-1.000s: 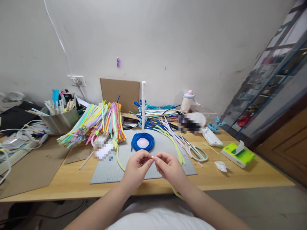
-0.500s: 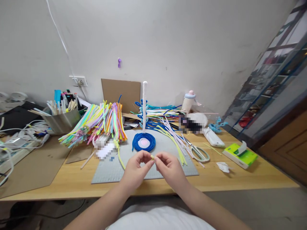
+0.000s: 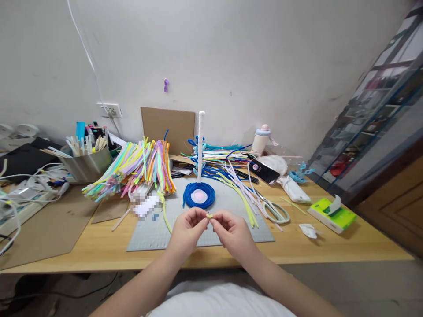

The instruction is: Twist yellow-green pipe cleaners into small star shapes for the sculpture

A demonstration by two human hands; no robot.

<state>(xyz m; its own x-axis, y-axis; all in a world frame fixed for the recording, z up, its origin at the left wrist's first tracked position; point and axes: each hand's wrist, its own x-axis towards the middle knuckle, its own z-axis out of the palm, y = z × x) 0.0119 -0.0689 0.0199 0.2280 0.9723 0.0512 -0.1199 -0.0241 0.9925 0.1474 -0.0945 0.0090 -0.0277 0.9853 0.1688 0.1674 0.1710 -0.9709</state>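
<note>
At six o'clock in view, the left hand point(image 3: 185, 229) and right hand point(image 3: 233, 229), fingertips pinched together, hold a small yellow piece point(image 3: 209, 216) between them. From it, a blue coil point(image 3: 199, 205) sits at eleven o'clock, scissors point(image 3: 276, 211) at three.

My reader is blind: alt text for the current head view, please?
Two bare hands pinch a small yellow fuzzy piece over a flat grey mat. Beyond lies a round blue coil, a slim white rod upright at its far side; multicoloured fuzzy stems sit left, pale-handled scissors right.
</note>
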